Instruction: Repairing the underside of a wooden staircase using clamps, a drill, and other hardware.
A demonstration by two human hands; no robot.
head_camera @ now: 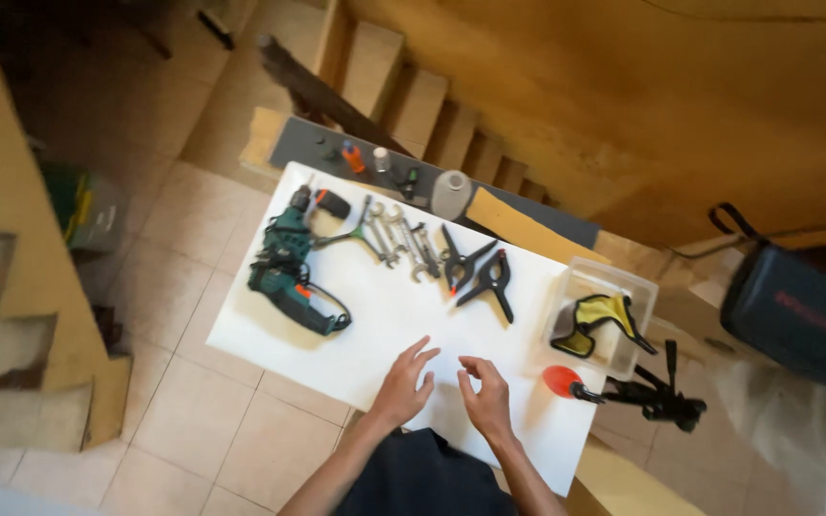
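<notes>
Spring clamps (478, 271) well beyond both hands' fingers (418, 352)

Person seen from above: bare left hand (403, 386) & right hand (487, 401), forearms uncovered, no sleeves or jewellery visible; dark navy garment on torso.

Matt white sheet (384, 315), paper-smooth, under bare left hand (402, 387) and right hand (486, 397). At ten o'clock, green drill (284, 272) in glossy plastic with dark rubbery cord. At twelve, wrenches (396, 239) of bright bare metal; just right of them, black spring clamps (478, 272) in dull plastic. At two, clear plastic box (623, 287) with yellow cloth (599, 315) inside. At three, glossy red ball (558, 380). Beyond, rough wooden planks (518, 229) and glazed floor tiles (193, 430).
</notes>
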